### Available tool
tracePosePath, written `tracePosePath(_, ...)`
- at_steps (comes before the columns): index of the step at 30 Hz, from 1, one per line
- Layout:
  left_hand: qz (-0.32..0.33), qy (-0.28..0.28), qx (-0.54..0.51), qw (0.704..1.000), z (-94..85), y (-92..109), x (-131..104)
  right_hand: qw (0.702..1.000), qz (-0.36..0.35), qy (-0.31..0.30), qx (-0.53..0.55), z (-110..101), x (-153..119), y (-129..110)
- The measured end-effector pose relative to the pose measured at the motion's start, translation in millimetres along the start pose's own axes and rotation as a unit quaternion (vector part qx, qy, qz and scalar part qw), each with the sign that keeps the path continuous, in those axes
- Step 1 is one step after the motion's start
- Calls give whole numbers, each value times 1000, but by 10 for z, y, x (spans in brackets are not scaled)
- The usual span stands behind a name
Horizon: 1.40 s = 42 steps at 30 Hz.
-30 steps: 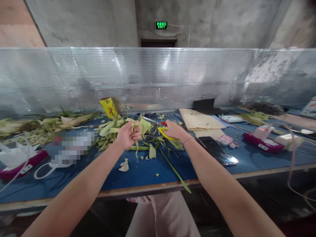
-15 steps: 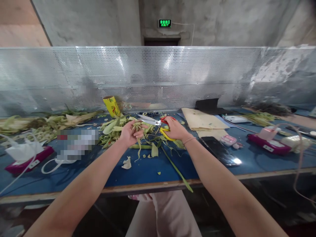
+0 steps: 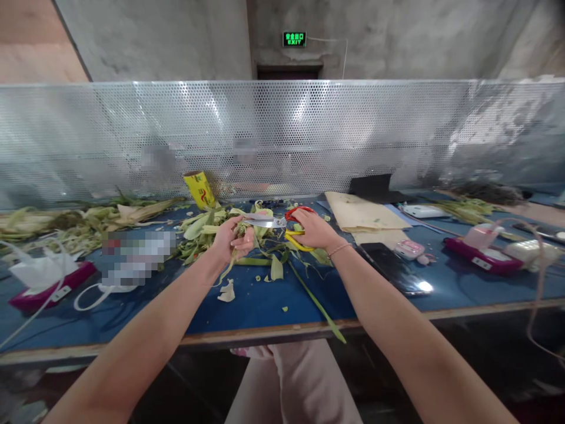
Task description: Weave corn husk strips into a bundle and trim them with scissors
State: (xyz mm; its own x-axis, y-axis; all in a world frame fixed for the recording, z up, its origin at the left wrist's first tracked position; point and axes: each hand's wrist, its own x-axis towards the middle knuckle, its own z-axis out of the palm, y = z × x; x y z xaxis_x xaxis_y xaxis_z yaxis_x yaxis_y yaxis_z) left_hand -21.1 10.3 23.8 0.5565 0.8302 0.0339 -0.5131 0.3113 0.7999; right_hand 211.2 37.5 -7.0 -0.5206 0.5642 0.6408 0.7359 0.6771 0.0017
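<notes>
My right hand (image 3: pixel 314 228) grips a pair of scissors (image 3: pixel 279 223) with one red and one yellow handle. Their steel blades point left and lie nearly level, tips beside my left hand (image 3: pixel 230 240). My left fingers are curled around a small bundle of pale green corn husk (image 3: pixel 231 265), with a thin strip trailing down from it. Most of that bundle is hidden by the fingers. Beneath and behind both hands spreads a heap of husk pieces (image 3: pixel 198 229). A long green strip (image 3: pixel 318 306) crosses the table's front edge.
On the blue table (image 3: pixel 260 312) stand a tilted yellow canister (image 3: pixel 199 189) and, to the right, brown paper (image 3: pixel 364 213) and a black phone (image 3: pixel 392 271). Purple power strips (image 3: pixel 481 259) with cables lie at both sides. A perforated metal screen (image 3: pixel 282 129) closes off the back.
The scissors' blades have tipped down from slanting upward to almost level. My left hand has shifted slightly left and down, and its hanging husk strip has swung left.
</notes>
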Motion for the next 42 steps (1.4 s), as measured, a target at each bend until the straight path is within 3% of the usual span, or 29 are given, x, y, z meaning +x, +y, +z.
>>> tracePosePath(8, -10, -34, -15, 999, -45, -1, -1, 1000, 3, 13, 5, 2, 6, 12)
tracePosePath(16, -9, -13, 26, 1000, -50, 31, 2, 1000, 1, 8, 2, -39, 10, 26)
tracePosePath(23, -6, -52, 41, 998, -69, 27, -5, 1000, 3, 1, 2, -33, 13, 35)
tracePosePath(30, -6, -43, 58, 997, -145, 36, 42, 1000, 14, -8, -8, -47, 8, 32)
tracePosePath(34, 16, -23, 49, 998, -107, 33, 52, 997, 77, 13, -2, -54, -7, 33)
tracePosePath(38, 27, 16, 24, 999, -51, 23, 68, 972, 235, 23, -4, 3, -17, 122)
tracePosePath(40, 29, 36, 16, 999, -47, 11, 89, 949, 313, -17, -32, 51, -47, 203)
tracePosePath(42, 37, 55, 30, 997, -57, -13, 117, 937, 332, -84, -63, 86, -95, 282)
